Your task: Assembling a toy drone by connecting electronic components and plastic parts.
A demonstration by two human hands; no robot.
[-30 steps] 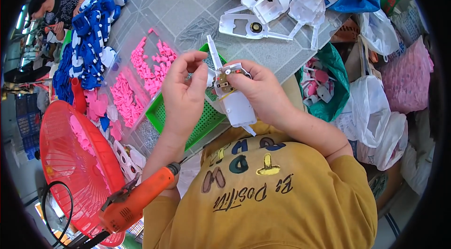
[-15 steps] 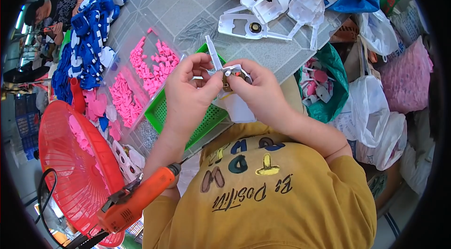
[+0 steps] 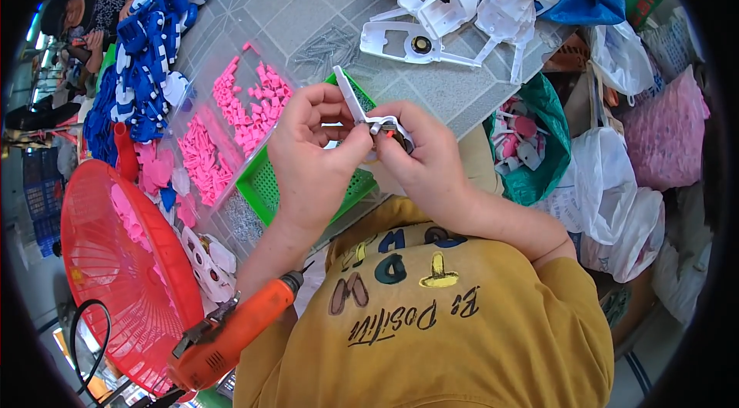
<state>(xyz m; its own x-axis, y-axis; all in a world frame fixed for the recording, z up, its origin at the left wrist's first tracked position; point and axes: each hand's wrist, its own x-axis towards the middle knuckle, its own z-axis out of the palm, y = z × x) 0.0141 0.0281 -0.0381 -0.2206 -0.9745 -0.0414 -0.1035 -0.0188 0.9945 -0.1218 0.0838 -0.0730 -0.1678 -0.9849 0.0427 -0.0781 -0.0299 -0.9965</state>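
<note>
Both hands hold a white plastic toy housing (image 3: 351, 95) over the front of the table. A long narrow arm of it points up and away, and small red and brass-coloured bits show inside. My left hand (image 3: 312, 150) pinches it from the left between thumb and fingers. From the other side my right hand (image 3: 423, 148) grips the wider end, its thumb pressed inside. The fingers cover much of the part. Below the hands lies a green perforated basket (image 3: 265, 191). An orange power screwdriver (image 3: 235, 331) hangs beside my left forearm.
Pink plastic pieces (image 3: 250, 104) fill a clear tray left of the basket. White housings (image 3: 419, 42) with speakers and boards lie at the far right, blue-and-white parts (image 3: 146, 61) at the far left. A red basket (image 3: 127, 277) stands near left; a green bag (image 3: 550, 169) sits at right.
The housing has been tilted in my hands: its arm shows a broader face, and the white lower section is no longer visible. The power screwdriver has shifted slightly.
</note>
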